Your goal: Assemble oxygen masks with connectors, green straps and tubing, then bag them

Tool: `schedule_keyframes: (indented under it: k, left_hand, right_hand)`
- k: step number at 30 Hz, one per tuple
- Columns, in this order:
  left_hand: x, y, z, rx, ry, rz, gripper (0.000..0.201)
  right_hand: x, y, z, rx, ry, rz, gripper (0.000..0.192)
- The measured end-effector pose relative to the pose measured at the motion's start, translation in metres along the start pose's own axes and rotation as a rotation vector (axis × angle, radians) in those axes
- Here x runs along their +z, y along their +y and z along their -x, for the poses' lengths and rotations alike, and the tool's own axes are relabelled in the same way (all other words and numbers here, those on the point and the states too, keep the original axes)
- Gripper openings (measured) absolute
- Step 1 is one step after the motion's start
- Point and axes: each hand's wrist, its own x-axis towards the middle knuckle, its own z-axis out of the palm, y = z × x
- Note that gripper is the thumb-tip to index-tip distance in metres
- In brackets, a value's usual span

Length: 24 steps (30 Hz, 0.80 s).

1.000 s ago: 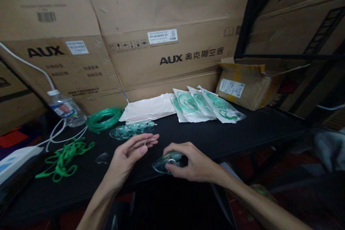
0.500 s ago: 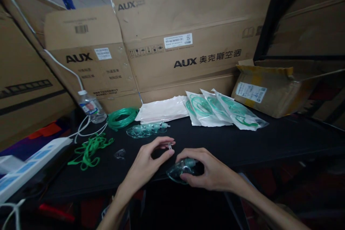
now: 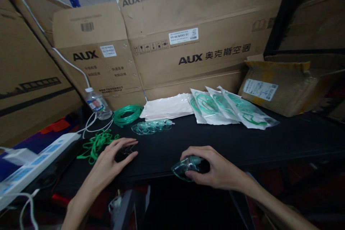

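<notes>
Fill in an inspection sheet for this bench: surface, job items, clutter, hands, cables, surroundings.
Surface: black tabletop, things mostly along its back and left.
Job items: tinted mask in hand; row of masks; white pouches; filled pouches, green tubing visible inside; green tubing coil; green straps, tangled; small transparent pieces, details unclear.
Clutter: plastic bottle, upright.
Hands: right hand grips the mask; left hand open around the small pieces, contact unclear.
Cables: white cables at left; power strip at left edge, plug inserted.
Surroundings: large AUX cartons behind; open box at back right.
</notes>
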Motion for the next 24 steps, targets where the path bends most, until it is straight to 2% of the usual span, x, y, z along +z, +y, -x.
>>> schedule_keyframes:
  k: [4,9,13,16,19,24]
  left_hand:
    - [0.000,-0.011,0.005,-0.051,-0.034,-0.050,0.050]
    - [0.002,-0.014,0.011,-0.067,0.009,-0.042,0.057]
    - [0.001,-0.014,0.016,-0.046,0.031,-0.034,0.056]
    - [0.003,-0.002,0.015,-0.022,0.093,-0.029,0.052]
    - [0.010,0.021,0.005,0.047,0.146,-0.008,0.044]
    - [0.022,0.053,-0.039,0.175,0.164,-0.040,0.039]
  right_hand:
    - [0.000,0.000,0.000,0.008,0.001,0.007,0.019]
    - [0.000,0.000,0.000,0.010,0.007,-0.004,0.021]
    - [0.002,0.002,-0.001,-0.002,0.070,-0.045,0.029]
    - [0.004,0.009,-0.006,0.041,0.164,-0.134,0.034]
    - [0.000,0.019,-0.018,0.101,0.258,-0.180,0.034]
    - [-0.018,0.039,-0.052,0.116,0.387,-0.037,0.033]
